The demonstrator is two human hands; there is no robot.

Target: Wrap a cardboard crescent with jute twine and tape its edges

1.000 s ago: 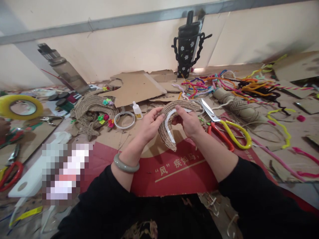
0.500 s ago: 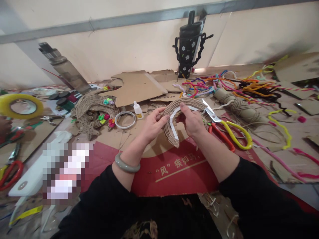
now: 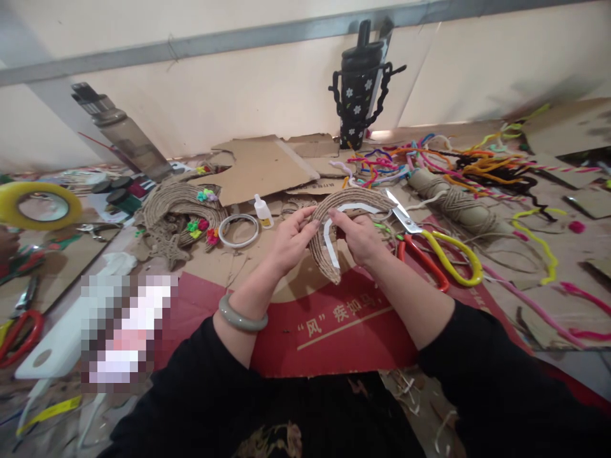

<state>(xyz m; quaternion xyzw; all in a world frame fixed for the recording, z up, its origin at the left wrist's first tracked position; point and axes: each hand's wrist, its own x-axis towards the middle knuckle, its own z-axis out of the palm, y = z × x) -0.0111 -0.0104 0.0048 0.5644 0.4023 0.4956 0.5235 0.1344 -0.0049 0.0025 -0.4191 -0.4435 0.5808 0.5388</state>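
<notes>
A curved arch wrapped in jute twine (image 3: pixel 324 257) is held up over the red cardboard, with a white strip (image 3: pixel 328 245) running along its inner curve. My left hand (image 3: pixel 289 242) pinches the arch's left side, a grey-green bangle on that wrist. My right hand (image 3: pixel 360 236) grips the arch from the right, its thumb and fingers on the white strip near the top of the curve.
Yellow-handled scissors (image 3: pixel 436 245) and red-handled ones lie right of my hands, beside a jute twine roll (image 3: pixel 453 203) and many coloured pipe cleaners (image 3: pixel 429 159). A glue bottle (image 3: pixel 262 211), a tape ring (image 3: pixel 237 230), a finished twine rainbow (image 3: pixel 179 210), cardboard scraps and a black cup (image 3: pixel 360 95) lie behind.
My right hand slid along the white strip on the inner curve, first up, then back toward the left. The arch shifted slightly; my left hand kept its grip.
</notes>
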